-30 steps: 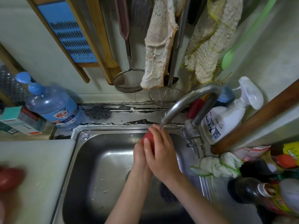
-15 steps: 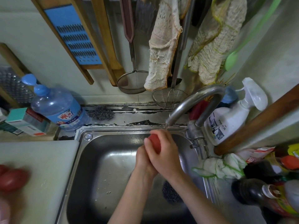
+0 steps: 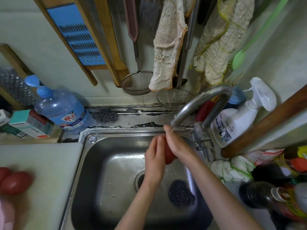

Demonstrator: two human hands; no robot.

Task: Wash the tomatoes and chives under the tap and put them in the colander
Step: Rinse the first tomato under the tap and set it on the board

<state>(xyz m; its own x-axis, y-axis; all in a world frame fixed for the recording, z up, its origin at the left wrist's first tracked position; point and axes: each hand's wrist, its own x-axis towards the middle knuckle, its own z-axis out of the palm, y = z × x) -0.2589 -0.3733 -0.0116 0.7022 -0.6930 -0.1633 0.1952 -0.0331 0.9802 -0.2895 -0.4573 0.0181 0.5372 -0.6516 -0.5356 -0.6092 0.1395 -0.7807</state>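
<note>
A red tomato (image 3: 168, 156) is held between both my hands over the steel sink (image 3: 106, 163), just below the spout of the curved metal tap (image 3: 197, 102). My left hand (image 3: 154, 161) presses its straight fingers against the tomato's left side. My right hand (image 3: 177, 143) cups the tomato from the right, wet, with its fingertips at the spout. Two more tomatoes (image 3: 15, 181) lie blurred on the white cutting board (image 3: 41, 163) at the far left. No chives are in view.
A steel-wool scourer (image 3: 180, 193) lies in the sink by the drain (image 3: 140, 180). A blue water bottle (image 3: 61, 108) stands back left, a white spray bottle (image 3: 235, 117) and sauce bottles (image 3: 274, 200) on the right. Strainers and cloths hang above.
My hands have parted a little and turned, so more of the tomato shows between them. My left hand's fingers now lie straight along it. The camera has drifted slightly.
</note>
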